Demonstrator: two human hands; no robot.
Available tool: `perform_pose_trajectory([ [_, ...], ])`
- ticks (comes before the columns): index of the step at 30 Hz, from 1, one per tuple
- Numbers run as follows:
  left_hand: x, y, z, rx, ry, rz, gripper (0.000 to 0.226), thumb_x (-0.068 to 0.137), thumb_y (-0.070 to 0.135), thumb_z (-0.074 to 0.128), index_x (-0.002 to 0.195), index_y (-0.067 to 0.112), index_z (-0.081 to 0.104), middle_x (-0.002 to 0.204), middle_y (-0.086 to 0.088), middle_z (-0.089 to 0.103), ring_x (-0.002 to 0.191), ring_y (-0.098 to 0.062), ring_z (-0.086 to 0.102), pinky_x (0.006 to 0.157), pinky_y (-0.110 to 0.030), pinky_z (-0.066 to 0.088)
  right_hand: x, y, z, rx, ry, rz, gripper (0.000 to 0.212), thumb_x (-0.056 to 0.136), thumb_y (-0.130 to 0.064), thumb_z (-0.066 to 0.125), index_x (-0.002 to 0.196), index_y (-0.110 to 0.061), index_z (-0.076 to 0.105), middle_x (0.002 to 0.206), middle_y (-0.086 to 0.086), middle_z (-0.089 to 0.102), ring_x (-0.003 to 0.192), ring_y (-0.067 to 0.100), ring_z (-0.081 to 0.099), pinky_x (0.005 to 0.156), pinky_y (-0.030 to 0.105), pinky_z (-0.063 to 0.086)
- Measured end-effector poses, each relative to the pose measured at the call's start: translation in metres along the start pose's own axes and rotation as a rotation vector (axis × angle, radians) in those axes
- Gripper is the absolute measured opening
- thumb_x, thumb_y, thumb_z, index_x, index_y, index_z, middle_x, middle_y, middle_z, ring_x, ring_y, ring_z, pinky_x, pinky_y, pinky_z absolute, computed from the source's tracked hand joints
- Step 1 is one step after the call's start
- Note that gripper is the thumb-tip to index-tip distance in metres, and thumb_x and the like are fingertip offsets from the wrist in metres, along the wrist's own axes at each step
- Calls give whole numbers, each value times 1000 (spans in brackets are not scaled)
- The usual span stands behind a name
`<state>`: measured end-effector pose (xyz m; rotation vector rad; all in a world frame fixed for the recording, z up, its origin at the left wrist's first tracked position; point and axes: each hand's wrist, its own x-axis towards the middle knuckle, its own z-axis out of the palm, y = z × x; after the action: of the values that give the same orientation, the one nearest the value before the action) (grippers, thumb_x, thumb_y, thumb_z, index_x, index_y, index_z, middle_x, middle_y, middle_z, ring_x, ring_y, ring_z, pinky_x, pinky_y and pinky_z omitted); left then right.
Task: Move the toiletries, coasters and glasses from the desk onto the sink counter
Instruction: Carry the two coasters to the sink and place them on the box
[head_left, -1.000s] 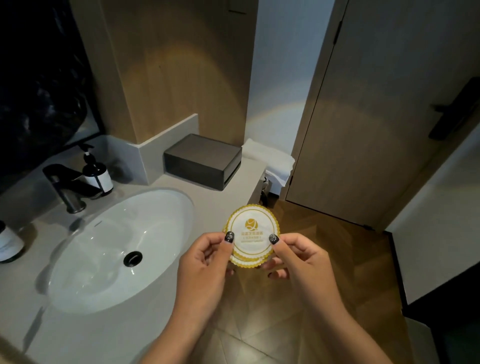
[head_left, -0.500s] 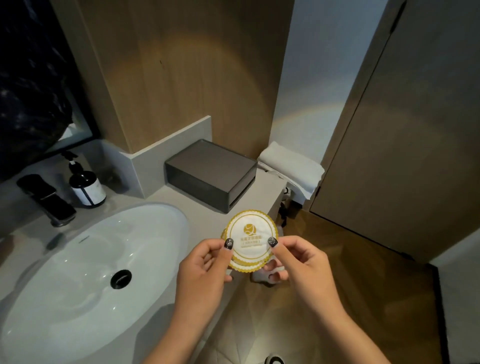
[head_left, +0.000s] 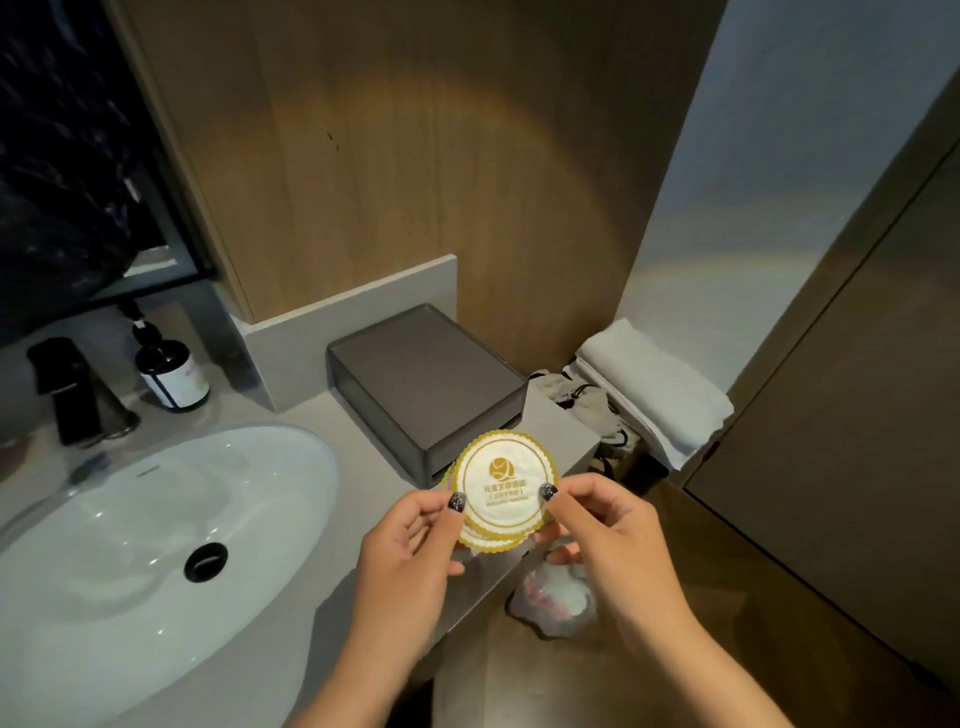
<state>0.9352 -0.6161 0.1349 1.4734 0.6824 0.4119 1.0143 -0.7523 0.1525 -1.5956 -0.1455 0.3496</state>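
While both hands hold them up over the counter's front edge, the round white paper coasters with scalloped gold rims (head_left: 501, 491) sit fanned in a small stack, top one face up with a gold logo and small print, too small to read. Left hand (head_left: 410, 551) pinches the stack's left edge, thumb with a dark painted nail on top, fingers curled under. Right hand (head_left: 608, 540) pinches the right edge the same way, dark thumbnail on the top coaster's face. Coasters are in the air, not touching the grey stone sink counter (head_left: 363, 493), just in front of the dark grey translucent rectangular box (head_left: 426, 384) standing on the counter near its right end. White oval basin (head_left: 156, 545) with black round drain (head_left: 206, 561) is sunk into the counter to the left. Black tap (head_left: 72, 395) stands behind the basin, dark pump bottle with white label (head_left: 171, 371) upright just right of it. Folded white towel (head_left: 654, 389) lies beyond the counter's right end, lower down. Crumpled clear plastic bag (head_left: 553, 603) lies on the wood floor below the right hand. Wood-panel wall (head_left: 415, 156) behind the box, dark mirror (head_left: 67, 156) at upper left
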Motion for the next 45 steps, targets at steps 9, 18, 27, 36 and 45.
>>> perform_pose_trajectory([
  [9, 72, 0, -10, -62, 219, -75, 14, 93, 11, 56, 84, 14, 66, 71, 8, 69, 59, -10, 60, 41, -9, 42, 95, -9, 25, 34, -104, 93, 13, 89, -3, 57, 82, -5, 68, 70, 9, 68, 59, 16, 62, 50, 24, 49],
  [18, 150, 0, -43, -90, 337, -54, 12, 92, 15, 59, 88, 16, 70, 76, 4, 75, 67, -6, 68, 53, -15, 50, 196, -12, 81, 44, -201, 188, 11, 89, -7, 59, 81, -8, 65, 66, 9, 63, 57, 18, 61, 53, 26, 50],
  [27, 180, 2, -55, -106, 538, -56, 15, 91, 7, 58, 85, 13, 70, 71, 4, 72, 61, -3, 65, 51, -16, 51, 279, 16, 146, -46, -364, 370, 7, 89, -9, 59, 83, -6, 60, 58, 4, 53, 46, 16, 56, 43, 22, 47],
  [36, 192, 13, -50, -138, 746, -68, 14, 91, 9, 60, 86, 13, 72, 74, 1, 73, 62, -4, 66, 61, -28, 52, 327, 19, 186, -192, -513, 377, 10, 92, -9, 56, 83, -3, 58, 59, 8, 57, 45, 20, 65, 40, 21, 50],
  [45, 200, 12, -50, -143, 840, -90, 10, 90, 15, 62, 87, 15, 72, 77, 1, 74, 64, -5, 67, 58, -24, 50, 335, 17, 177, -676, -536, 1, 19, 89, -31, 59, 96, -14, 52, 72, 9, 66, 54, 28, 68, 53, 39, 57],
])
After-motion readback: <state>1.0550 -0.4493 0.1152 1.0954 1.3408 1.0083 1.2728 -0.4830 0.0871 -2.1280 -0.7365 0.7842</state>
